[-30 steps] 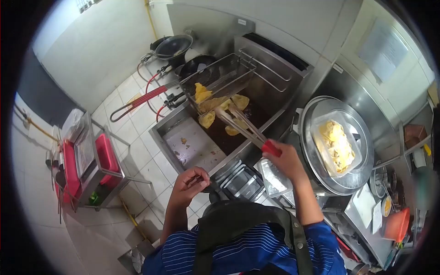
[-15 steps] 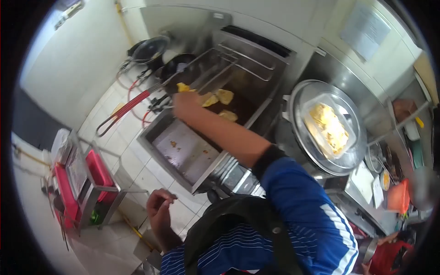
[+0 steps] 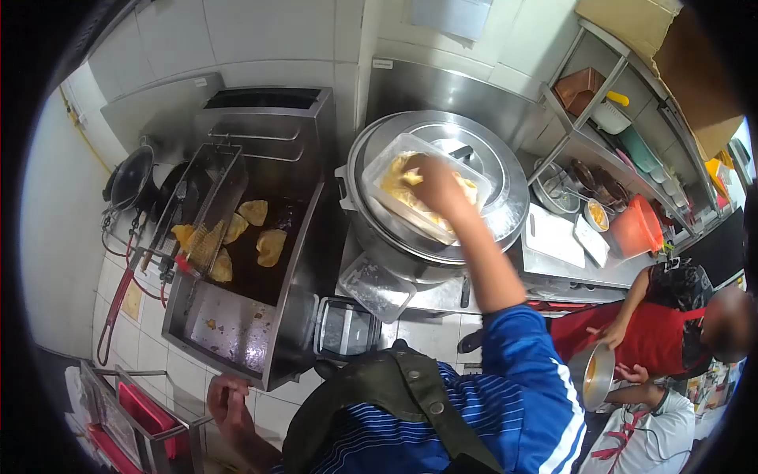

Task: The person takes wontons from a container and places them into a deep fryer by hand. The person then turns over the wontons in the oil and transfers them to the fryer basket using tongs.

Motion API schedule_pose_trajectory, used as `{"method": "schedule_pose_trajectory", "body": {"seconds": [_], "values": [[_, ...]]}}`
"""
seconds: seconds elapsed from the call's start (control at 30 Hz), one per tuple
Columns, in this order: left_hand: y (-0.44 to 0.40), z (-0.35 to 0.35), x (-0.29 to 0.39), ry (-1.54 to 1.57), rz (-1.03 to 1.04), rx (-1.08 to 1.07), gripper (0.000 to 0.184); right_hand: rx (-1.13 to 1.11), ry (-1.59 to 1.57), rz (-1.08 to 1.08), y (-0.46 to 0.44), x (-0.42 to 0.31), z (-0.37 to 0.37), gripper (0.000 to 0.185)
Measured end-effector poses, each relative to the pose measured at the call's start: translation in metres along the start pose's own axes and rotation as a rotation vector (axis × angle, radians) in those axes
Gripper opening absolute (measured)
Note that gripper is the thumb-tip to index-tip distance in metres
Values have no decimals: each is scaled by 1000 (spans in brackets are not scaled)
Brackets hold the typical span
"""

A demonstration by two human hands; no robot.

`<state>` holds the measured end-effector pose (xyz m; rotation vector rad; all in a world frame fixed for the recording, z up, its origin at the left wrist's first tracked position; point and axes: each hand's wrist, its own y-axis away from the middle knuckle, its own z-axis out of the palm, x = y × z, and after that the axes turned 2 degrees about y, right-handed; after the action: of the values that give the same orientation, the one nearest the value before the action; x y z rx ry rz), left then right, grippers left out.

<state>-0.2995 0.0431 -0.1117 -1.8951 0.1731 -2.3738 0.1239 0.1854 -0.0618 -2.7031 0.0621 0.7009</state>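
Observation:
My right hand [image 3: 433, 186] reaches into a clear plastic container [image 3: 371, 186] of yellow folded dough pieces [image 3: 466, 189]. Motion blurs its fingers, and the hand hides their tips. Under the container is the round metal lid [image 3: 505, 209] of a large pot. Near the front corner of the deep fryer [image 3: 225, 365], my left hand [image 3: 227, 397] hangs low with its fingers curled in, nothing visible in them. Several golden pieces [image 3: 271, 246] lie in the fryer's dark oil. A wire fryer basket [image 3: 217, 197] with a red handle rests across the fryer's left side.
Dark pans [image 3: 133, 178] stand left of the fryer. A clear plastic lid [image 3: 377, 286] lies below the pot. At right are a white cutting board [image 3: 553, 237], an orange basket [image 3: 636, 225] and a co-worker in red [image 3: 600, 340] with a metal bowl [image 3: 591, 373]. A rack with red trays [image 3: 150, 411] stands lower left.
My right hand has moved from over the fryer across to the plastic container on the pot lid. The view has swung right, bringing the co-worker and side counter further in.

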Motion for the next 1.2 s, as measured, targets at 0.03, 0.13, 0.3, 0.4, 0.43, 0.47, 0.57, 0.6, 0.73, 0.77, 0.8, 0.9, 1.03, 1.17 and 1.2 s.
{"method": "schedule_pose_trajectory", "body": {"seconds": [0.03, 0.13, 0.3, 0.4, 0.43, 0.47, 0.57, 0.6, 0.73, 0.77, 0.8, 0.9, 1.03, 1.17, 1.2], "values": [[-4, 14, 0, -6, -4, 0, 13, -98, 78, 114, -5, 34, -21, 14], [-16, 50, -6, 37, -57, -183, 14, -158, 51, 142, 0, 88, -44, 15], [-21, 108, -17, -12, -91, -316, 13, -166, -72, -102, -7, 110, -17, 22], [-16, 127, -19, 66, -132, -350, 11, -223, -79, -176, -29, 112, 3, 27], [-13, 132, -18, 62, -128, -338, 11, -253, -15, -198, -34, 111, 5, 28], [-10, 134, -17, 67, -140, -307, 11, -316, 60, -186, -38, 110, 7, 29], [-3, 124, -17, 70, -178, -219, 11, -338, 87, -121, -44, 106, 5, 28], [0, 118, -17, 87, -180, -174, 12, -309, 31, -139, -44, 107, 6, 24], [-2, 86, -13, 88, -145, -94, 15, -287, -9, -168, -40, 96, 10, 20], [-4, 76, -14, 94, -122, -84, 15, -276, 20, -210, -39, 97, 13, 20], [-7, 68, -15, 87, -97, -66, 14, -264, 52, -250, -38, 97, 15, 19], [-19, 48, -16, 137, -114, -32, 14, -309, 120, -252, -41, 90, 13, 16], [-37, 31, -13, 95, -113, -140, 15, -331, 189, -318, -46, 89, 14, 9], [-50, 33, -12, 73, -138, -124, 15, -355, -115, -241, -56, 76, -6, 4], [-53, 37, -13, 78, -117, -126, 16, -358, -132, -220, -61, 70, -16, 5]]}}
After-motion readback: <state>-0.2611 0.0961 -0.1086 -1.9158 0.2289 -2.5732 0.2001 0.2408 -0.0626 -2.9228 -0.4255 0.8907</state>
